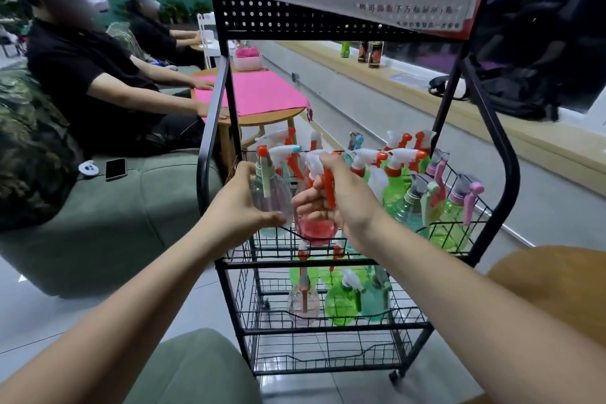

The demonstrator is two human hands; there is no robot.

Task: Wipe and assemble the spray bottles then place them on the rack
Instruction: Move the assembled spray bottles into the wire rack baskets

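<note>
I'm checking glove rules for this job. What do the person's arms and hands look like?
The left hand and right hand are ungloved. The left forearm and right forearm are bare to the picture's edge: no sleeve, watch or bracelet shows. No rings show.

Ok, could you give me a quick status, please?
Left grip holds clear bottle; right grip holds pink bottle. Both at upper basket front. Basket crowded.
</note>
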